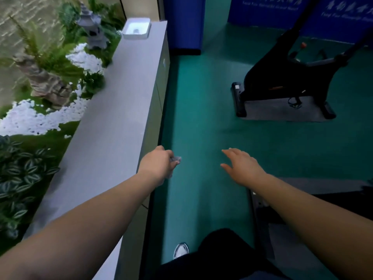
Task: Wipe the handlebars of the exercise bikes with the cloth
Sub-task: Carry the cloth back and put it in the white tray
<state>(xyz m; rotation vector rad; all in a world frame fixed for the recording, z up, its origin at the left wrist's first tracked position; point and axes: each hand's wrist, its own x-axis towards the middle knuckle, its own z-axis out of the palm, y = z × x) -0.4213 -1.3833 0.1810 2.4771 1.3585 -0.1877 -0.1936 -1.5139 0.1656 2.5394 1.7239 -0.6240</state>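
Room (head view): green vinyl floor (201, 118), blue wall panels with white lettering (333, 11) at the back, and a long grey ledge (121, 98) down the left edge, bordering an indoor garden.
Garden: ferns, white pebbles (30, 118), one grey stone lantern (90, 27) and one rock figure (44, 81).
Ledge top: one white rectangular tray (136, 28) at the far end.
Bikes: one black exercise bike (282, 77) on a grey mat (282, 110), well ahead to the right; its handlebars lie out of frame. A second dark machine (264, 215) shows only partly at the lower right.
Left hand (159, 164): fingers curled round a small crumpled greyish cloth (175, 159), just beside the ledge wall.
Right hand (242, 164): fingers spread and relaxed, holding nothing, out over the floor.
Person: dark trousers and one white shoe (181, 250) visible below.
Progress: no handlebar is being touched; the cloth is in hand but well apart from the bike. Whether any bars are already wiped cannot be told; reaching the bike ahead seems the remaining step.
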